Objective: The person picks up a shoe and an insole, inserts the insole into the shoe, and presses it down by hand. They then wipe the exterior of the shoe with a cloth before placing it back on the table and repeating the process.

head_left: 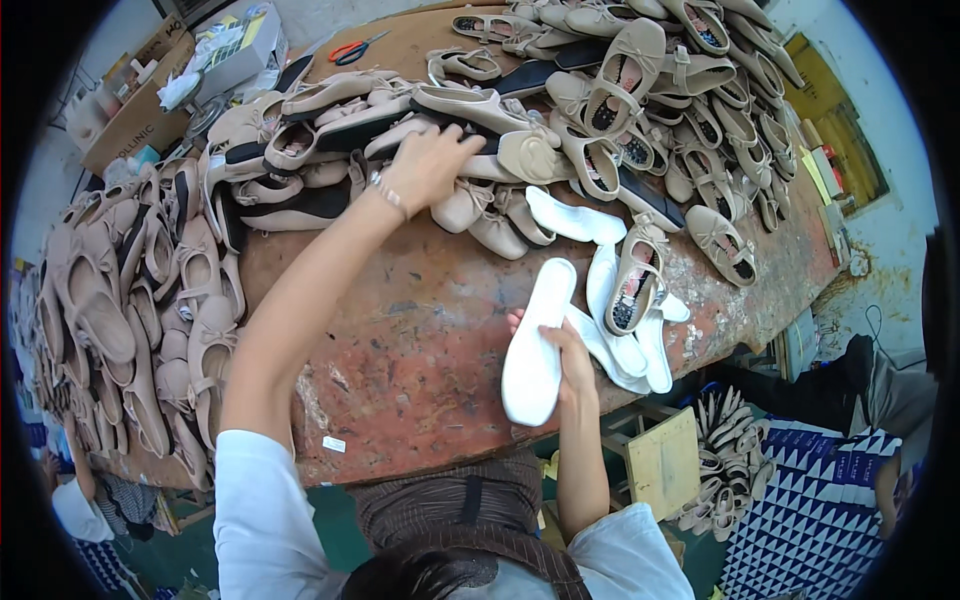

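Observation:
My right hand (574, 362) grips a white insole (535, 350) above the table's near edge, thumb on top and fingertips showing at its left side. Stretched forward, my left hand (432, 172) has its fingers bent over a beige shoe in the pile; the fingertips are partly hidden. Just below that hand is the rounded toe of another beige shoe (462, 206). More white insoles (602, 275) lie overlapping beside my right hand, with a beige strap shoe (636, 275) resting on them. A single beige shoe with a bow (722, 245) sits to their right.
Heaps of beige shoes (690, 90) cover the far side, and another heap (110, 290) fills the left of the worn reddish table (400, 350). Red-handled scissors (350, 52) lie at the back near cardboard boxes (135, 125). A wooden stool (663, 462) stands below at right.

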Demonstrator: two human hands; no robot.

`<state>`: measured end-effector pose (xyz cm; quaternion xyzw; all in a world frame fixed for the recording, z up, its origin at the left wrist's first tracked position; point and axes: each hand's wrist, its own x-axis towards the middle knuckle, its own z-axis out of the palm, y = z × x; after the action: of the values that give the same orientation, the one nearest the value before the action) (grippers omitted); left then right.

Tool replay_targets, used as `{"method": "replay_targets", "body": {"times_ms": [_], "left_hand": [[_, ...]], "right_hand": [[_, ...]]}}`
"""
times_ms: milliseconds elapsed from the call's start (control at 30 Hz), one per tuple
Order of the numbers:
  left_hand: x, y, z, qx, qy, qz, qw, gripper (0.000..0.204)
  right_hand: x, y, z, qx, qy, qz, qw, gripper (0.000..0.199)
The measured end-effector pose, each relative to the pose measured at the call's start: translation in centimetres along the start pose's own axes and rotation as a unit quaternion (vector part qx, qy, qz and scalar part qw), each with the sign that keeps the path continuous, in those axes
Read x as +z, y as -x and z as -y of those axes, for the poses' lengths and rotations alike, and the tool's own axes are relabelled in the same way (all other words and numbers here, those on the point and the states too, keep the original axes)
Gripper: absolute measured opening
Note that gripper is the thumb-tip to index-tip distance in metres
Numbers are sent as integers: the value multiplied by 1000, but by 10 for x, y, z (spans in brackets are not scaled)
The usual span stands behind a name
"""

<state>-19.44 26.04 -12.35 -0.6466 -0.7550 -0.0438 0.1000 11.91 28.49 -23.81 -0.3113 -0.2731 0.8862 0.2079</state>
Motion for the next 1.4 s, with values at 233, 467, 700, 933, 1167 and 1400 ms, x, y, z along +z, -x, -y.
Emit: {"method": "replay_targets", "body": {"times_ms": [233, 467, 700, 933, 1167, 1400], "left_hand": [[-21, 112, 7, -200, 232, -25, 951, 37], [-23, 308, -151, -496, 785, -166, 331, 42], [18, 363, -244, -437, 732, 56, 519, 33], [20, 387, -134, -551, 224, -204, 778, 41], [50, 388, -96, -524, 361, -178, 750, 53], [58, 398, -114, -523, 456, -238, 680, 51]], "right_hand": [[-11, 30, -31, 19, -120, 64, 991, 59], [8, 44, -37, 5, 11, 92, 996, 60], [37, 89, -26, -166, 608, 57, 774, 44], [73, 105, -75, -363, 788, 208, 452, 33], [91, 77, -152, -394, 719, 216, 530, 29], [114, 59, -182, -365, 675, 242, 594, 23]]}}
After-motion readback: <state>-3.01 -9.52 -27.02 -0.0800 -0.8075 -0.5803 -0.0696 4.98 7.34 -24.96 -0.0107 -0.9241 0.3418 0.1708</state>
